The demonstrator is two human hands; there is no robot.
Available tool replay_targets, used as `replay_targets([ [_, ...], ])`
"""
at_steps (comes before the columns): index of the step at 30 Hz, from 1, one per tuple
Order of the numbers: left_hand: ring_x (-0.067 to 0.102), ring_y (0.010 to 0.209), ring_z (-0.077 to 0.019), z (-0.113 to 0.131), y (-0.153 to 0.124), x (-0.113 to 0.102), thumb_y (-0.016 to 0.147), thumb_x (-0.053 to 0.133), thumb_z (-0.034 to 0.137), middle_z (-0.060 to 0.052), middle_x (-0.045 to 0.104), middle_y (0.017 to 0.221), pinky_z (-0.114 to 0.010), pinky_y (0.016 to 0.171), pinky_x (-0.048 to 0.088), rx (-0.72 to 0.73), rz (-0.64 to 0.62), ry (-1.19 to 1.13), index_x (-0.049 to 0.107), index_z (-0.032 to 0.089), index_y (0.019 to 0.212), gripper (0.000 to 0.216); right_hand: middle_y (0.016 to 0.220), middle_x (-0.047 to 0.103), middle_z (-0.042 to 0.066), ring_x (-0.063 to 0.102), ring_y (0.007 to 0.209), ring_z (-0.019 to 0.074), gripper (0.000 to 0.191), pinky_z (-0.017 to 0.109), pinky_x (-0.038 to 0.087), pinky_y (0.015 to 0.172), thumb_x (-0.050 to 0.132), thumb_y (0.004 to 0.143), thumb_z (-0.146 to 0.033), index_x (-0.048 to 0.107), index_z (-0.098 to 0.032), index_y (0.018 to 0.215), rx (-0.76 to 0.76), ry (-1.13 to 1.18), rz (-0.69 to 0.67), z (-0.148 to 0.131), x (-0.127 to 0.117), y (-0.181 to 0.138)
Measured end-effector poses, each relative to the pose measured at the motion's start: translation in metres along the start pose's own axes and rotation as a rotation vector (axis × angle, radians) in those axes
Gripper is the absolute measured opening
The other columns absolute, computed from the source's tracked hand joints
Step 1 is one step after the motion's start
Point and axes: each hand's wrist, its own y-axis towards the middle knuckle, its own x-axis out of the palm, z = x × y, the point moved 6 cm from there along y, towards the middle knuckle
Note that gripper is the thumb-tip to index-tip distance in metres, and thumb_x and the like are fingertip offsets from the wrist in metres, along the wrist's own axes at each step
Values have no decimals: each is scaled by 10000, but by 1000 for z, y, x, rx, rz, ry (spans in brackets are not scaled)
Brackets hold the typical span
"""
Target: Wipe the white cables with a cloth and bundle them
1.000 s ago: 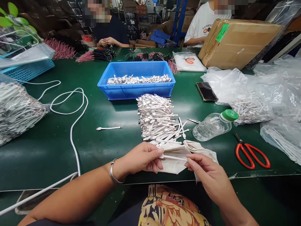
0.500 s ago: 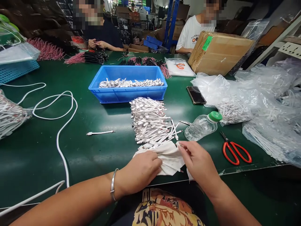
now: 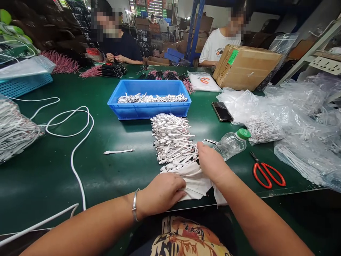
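Matt white cloth (image 3: 195, 183) at 6 o'clock, creased. Glossy green bench top (image 3: 48, 177). Smooth blue plastic crate (image 3: 149, 111) at 12 o'clock. Clear shiny plastic bottle (image 3: 229, 147) at 3 o'clock. Rough corrugated cardboard carton (image 3: 245, 69) at 1 o'clock. Glossy red plastic scissor handles (image 3: 269, 176) at 4 o'clock.

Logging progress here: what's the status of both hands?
Left hand flat on white cloth. Right hand on edge of short white cable pile. Plastic bottle just beyond right hand.

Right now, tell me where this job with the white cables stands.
Looks done: the cables in the blue plastic crate. In hand: the left hand lies on a white cloth, and the right hand touches the loose cable pile. Probably left: that pile, the bagged bundle at far left, and the plastic bag of cables at right.
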Motion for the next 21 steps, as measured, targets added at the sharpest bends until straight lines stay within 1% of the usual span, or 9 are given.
replay_targets([
  [2,573,744,-168,0,-1,0,888,482,281,-26,645,792,-253,640,396,2,6,-24,597,193,865,146,831,625,129,616,734,223,361,285,422,618,416,743,63,511,-97,1054,-2,19,29,5,-5,-4],
  [4,571,725,-162,-2,-3,-2,887,489,289,-24,643,777,-252,638,399,-29,45,-88,608,193,883,152,924,613,139,602,836,229,393,307,442,700,413,791,11,459,-86,1169,16,102,128,8,-15,-13],
  [5,568,710,-155,-3,-4,-4,889,490,297,-22,638,768,-249,637,402,-59,86,-139,610,194,899,158,957,606,129,592,861,222,393,315,449,733,423,824,-41,435,-102,1212,32,223,201,9,-20,-19],
  [7,559,689,-137,-8,-7,-10,883,508,319,-20,633,784,-240,638,413,-133,212,-268,598,189,967,179,938,606,83,591,817,197,336,319,471,734,476,861,-183,459,-161,1196,71,650,299,10,-23,-36],
  [8,556,685,-129,-11,-8,-12,871,529,330,-20,632,809,-236,641,422,-164,276,-335,581,186,1016,210,886,613,58,595,764,184,284,314,485,706,516,855,-255,502,-183,1129,96,915,280,9,-18,-44],
  [10,555,689,-118,-14,-9,-14,836,584,352,-23,630,863,-230,652,438,-203,354,-446,538,180,1103,321,771,624,24,602,683,166,230,296,498,651,601,810,-370,559,-195,952,162,1354,107,-3,3,-59],
  [12,550,675,-111,-16,-8,-12,824,601,360,-15,627,844,-222,639,440,-224,348,-509,549,176,1082,321,725,637,13,608,668,155,265,279,497,644,673,756,-420,579,-189,844,238,1589,-59,-16,23,-73],
  [16,541,674,-108,-14,-4,-8,860,552,310,-4,629,763,-207,625,419,-219,283,-527,617,173,887,154,821,669,22,618,749,149,285,251,495,676,746,702,-405,634,-184,843,335,1746,-130,-21,41,-88],
  [21,571,736,-117,-8,-2,-11,861,531,220,-18,660,835,-214,686,430,-157,245,-512,624,176,942,131,830,683,32,640,814,161,264,228,495,681,753,718,-364,641,-182,873,396,1811,-189,-13,44,-94],
])
